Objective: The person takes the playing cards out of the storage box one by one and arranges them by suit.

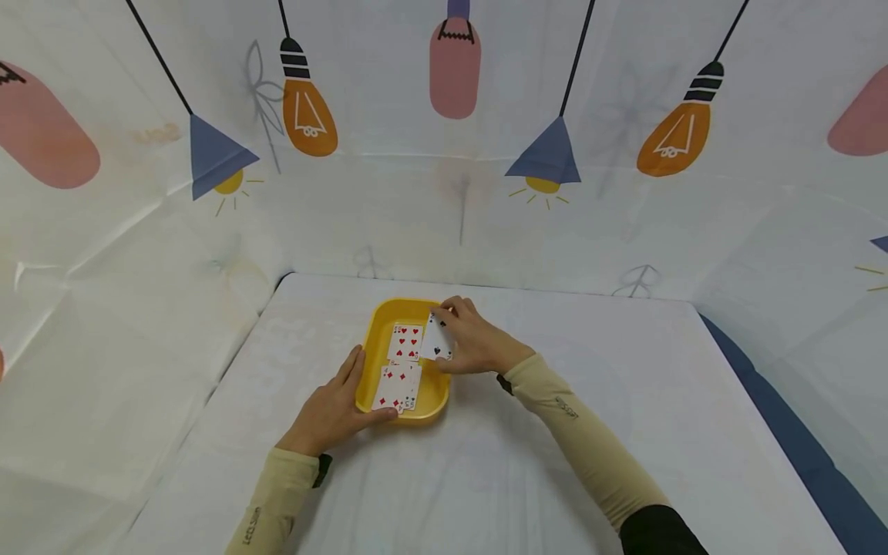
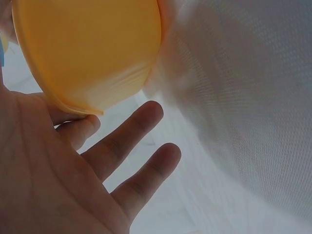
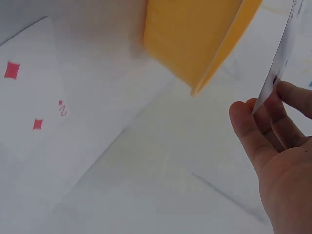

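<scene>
My right hand holds a white playing card with black pips over the right side of a yellow tray. Seen edge-on in the right wrist view, that card stands between the thumb and the fingers. At the tray's front left corner, my left hand grips the rim, thumb along the front and fingers along the side. In the left wrist view two of its fingers stick out straight beside the tray wall. Inside the tray lie a hearts card and overlapping cards with red diamonds.
A white cloth covers the table under the tray. White hangings printed with lamps and bulbs rise behind and at the sides. In the right wrist view, a white surface with red diamond marks shows at the left.
</scene>
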The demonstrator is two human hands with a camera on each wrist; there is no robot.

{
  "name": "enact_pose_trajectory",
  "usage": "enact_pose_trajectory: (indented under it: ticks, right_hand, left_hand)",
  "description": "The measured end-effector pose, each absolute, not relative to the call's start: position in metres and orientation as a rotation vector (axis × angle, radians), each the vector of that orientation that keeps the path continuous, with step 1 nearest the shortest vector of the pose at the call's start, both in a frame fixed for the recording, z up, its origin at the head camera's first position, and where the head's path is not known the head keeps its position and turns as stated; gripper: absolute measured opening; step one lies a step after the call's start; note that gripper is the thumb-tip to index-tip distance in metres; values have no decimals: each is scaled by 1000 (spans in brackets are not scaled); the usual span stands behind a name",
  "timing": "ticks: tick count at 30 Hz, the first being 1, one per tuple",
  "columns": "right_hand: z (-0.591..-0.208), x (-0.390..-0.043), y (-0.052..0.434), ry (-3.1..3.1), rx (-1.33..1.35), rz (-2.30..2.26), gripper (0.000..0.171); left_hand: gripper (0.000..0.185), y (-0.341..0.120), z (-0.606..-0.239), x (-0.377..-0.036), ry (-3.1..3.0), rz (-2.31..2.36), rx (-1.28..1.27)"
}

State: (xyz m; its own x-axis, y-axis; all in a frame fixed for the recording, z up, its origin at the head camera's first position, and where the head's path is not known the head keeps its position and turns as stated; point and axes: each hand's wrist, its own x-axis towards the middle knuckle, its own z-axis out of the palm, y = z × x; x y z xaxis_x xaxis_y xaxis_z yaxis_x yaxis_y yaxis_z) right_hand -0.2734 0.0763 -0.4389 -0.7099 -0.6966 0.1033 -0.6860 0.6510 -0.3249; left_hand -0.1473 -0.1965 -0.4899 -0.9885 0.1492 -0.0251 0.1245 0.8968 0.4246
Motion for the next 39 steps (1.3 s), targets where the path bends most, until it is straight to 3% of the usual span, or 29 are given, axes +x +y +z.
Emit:
enact_pose_trajectory:
  ticks: [26,39]
  right_hand:
    - [-457,-287,183,2853,-1072,-411,85]
    - [-475,-288,213,2843,-998,-286,85]
  left_hand:
    - [132,-199,-493,-149,2999,664,232]
    - [131,-200,-494,-148,3011,676,254]
